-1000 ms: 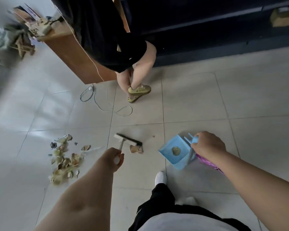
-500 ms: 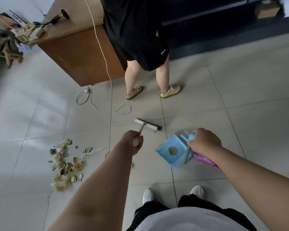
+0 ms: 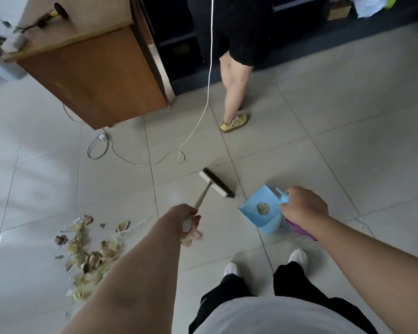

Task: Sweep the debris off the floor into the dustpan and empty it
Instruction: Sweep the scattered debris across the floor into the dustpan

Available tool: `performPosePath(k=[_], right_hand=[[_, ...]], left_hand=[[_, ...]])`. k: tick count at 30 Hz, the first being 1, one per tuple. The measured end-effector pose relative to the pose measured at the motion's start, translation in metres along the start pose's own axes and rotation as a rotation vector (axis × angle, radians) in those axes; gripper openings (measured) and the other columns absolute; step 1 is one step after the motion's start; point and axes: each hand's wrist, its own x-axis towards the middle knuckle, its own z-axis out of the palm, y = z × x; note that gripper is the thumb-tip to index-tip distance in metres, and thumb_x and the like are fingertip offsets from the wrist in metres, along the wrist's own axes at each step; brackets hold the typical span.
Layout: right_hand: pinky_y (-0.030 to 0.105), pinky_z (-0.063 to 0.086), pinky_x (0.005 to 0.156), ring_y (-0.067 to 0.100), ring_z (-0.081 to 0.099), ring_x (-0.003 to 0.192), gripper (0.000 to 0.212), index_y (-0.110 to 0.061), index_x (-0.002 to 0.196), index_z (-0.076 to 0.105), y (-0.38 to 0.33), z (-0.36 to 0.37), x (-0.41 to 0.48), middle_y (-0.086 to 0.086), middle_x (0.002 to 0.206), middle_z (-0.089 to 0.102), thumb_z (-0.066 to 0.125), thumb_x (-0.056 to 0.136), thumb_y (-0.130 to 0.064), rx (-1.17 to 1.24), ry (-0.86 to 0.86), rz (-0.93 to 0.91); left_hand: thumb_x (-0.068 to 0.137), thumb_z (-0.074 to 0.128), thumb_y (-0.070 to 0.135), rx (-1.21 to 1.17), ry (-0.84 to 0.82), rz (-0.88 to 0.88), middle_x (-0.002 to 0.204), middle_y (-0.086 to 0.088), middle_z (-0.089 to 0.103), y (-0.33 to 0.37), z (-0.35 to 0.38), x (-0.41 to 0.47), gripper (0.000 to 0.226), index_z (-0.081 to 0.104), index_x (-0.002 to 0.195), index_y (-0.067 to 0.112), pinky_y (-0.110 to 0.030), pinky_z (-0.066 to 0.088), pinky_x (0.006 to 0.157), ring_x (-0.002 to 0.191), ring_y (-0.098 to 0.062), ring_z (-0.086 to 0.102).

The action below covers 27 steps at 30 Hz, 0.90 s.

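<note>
My left hand [image 3: 186, 219] grips the handle of a small broom whose white and black head [image 3: 216, 182] hangs over the tiles, left of the dustpan. My right hand [image 3: 303, 206] holds the handle of a light blue dustpan [image 3: 259, 209], tilted, with one flat scrap inside. A pile of yellowish and brown debris [image 3: 87, 256] lies on the floor at the lower left. One loose scrap [image 3: 191, 235] lies just below my left hand. Something purple [image 3: 299, 229] shows under my right wrist.
Another person's legs and yellow shoe [image 3: 234, 122] stand beyond the broom. A white cable [image 3: 135, 162] loops across the tiles from a brown wooden cabinet [image 3: 94, 73] at the upper left. Dark furniture [image 3: 299, 44] lines the back. My own feet [image 3: 234, 270] stand below the dustpan.
The broom head has lifted away from the debris and swung right toward the dustpan. The other person has stepped to the right. The dustpan has stayed in my right hand.
</note>
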Motion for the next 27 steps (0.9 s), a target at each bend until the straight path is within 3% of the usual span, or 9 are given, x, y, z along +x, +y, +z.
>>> performPosePath(k=[2, 5, 11, 14, 18, 22, 27], right_hand=[[0.026, 0.042, 0.069, 0.029, 0.065, 0.097, 0.026, -0.015, 0.108, 0.065, -0.009, 0.007, -0.013, 0.006, 0.105, 0.069, 0.062, 0.083, -0.019, 0.011, 0.0, 0.043], [0.027, 0.044, 0.071, 0.029, 0.065, 0.102, 0.031, -0.013, 0.111, 0.064, -0.016, 0.012, -0.028, 0.006, 0.11, 0.068, 0.066, 0.08, -0.019, 0.023, -0.011, 0.069], [0.027, 0.041, 0.068, 0.027, 0.061, 0.089, 0.021, -0.015, 0.103, 0.061, -0.005, 0.023, -0.063, 0.004, 0.099, 0.066, 0.064, 0.083, -0.02, 0.072, -0.032, 0.039], [0.027, 0.042, 0.069, 0.026, 0.061, 0.087, 0.019, -0.013, 0.1, 0.061, 0.02, 0.027, -0.085, 0.002, 0.088, 0.063, 0.064, 0.081, -0.018, 0.141, -0.053, 0.069], [0.027, 0.044, 0.072, 0.027, 0.065, 0.101, 0.025, -0.013, 0.105, 0.061, 0.06, 0.037, -0.11, 0.006, 0.106, 0.068, 0.061, 0.082, -0.023, 0.269, -0.044, 0.126], [0.027, 0.043, 0.067, 0.025, 0.063, 0.087, 0.017, -0.015, 0.094, 0.057, 0.098, 0.041, -0.135, 0.002, 0.086, 0.063, 0.063, 0.079, -0.02, 0.367, -0.028, 0.222], [0.027, 0.043, 0.069, 0.026, 0.065, 0.097, 0.026, -0.014, 0.105, 0.061, 0.139, 0.051, -0.162, 0.005, 0.104, 0.067, 0.062, 0.081, -0.022, 0.471, 0.041, 0.39]], left_hand=[[0.096, 0.053, 0.01, -0.005, 0.024, -0.018, 0.051, -0.009, 0.058, -0.013, -0.034, -0.006, 0.01, 0.053, 0.094, 0.0, -0.012, 0.041, 0.031, 0.026, -0.009, 0.044], [0.096, 0.051, 0.008, -0.004, 0.055, -0.013, 0.065, -0.011, 0.056, -0.025, -0.068, -0.016, 0.01, 0.05, 0.101, 0.0, -0.014, 0.041, 0.029, 0.026, -0.01, 0.045], [0.096, 0.042, 0.002, -0.004, 0.049, 0.134, 0.065, -0.011, 0.047, 0.002, -0.068, -0.038, 0.014, 0.045, 0.082, 0.001, -0.013, 0.038, 0.026, 0.021, -0.014, 0.042], [0.095, 0.044, 0.001, 0.041, 0.038, 0.175, 0.062, -0.007, 0.045, 0.004, -0.04, -0.048, 0.014, 0.046, 0.081, 0.002, -0.013, 0.038, 0.027, 0.022, -0.015, 0.042], [0.094, 0.047, 0.001, 0.146, -0.045, 0.173, 0.065, -0.008, 0.045, -0.001, 0.017, -0.063, 0.008, 0.046, 0.087, 0.002, -0.014, 0.04, 0.028, 0.023, -0.016, 0.045], [0.095, 0.048, 0.004, 0.339, -0.141, 0.184, 0.043, -0.008, 0.048, -0.02, 0.095, -0.078, 0.015, 0.047, 0.081, 0.002, -0.013, 0.04, 0.028, 0.023, -0.013, 0.043], [0.096, 0.048, 0.007, 0.617, -0.297, 0.191, 0.041, -0.008, 0.049, -0.055, 0.188, -0.081, 0.011, 0.048, 0.086, 0.002, -0.011, 0.036, 0.027, 0.024, -0.01, 0.043]])
